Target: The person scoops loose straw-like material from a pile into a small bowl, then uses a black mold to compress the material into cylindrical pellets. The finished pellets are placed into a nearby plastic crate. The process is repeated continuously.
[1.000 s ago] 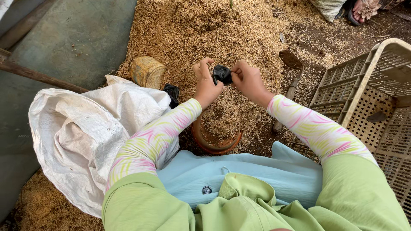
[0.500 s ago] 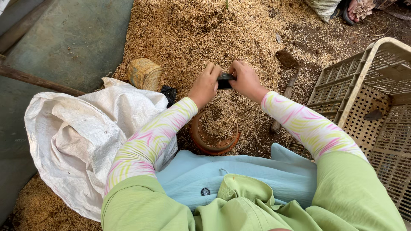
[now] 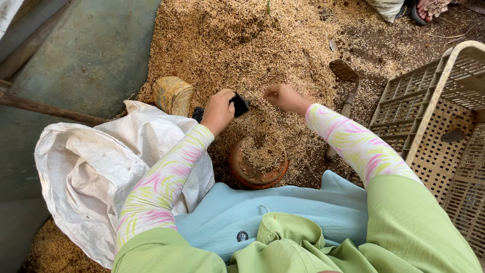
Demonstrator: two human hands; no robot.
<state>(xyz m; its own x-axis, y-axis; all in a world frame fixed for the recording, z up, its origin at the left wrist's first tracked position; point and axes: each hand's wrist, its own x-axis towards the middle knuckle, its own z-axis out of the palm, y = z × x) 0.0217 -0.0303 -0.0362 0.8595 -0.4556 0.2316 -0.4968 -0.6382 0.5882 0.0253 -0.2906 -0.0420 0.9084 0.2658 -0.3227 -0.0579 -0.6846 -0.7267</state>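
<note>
Husk-strewn ground, husk-filled clay pot

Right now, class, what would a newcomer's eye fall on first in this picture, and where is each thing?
First, the great heap of golden husks filling the upper middle. Before it, the left hand holds a small black pot, the right hand hovering beside it above a husk-filled clay pot. A white sack lies left, a cream crate right.

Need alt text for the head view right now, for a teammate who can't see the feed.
A person's left hand holds a small black pot over a heap of rice husks, while the right hand pinches husks beside it. Below sits a round terracotta pot filled with husks; a white sack lies left, a plastic crate right.
</note>
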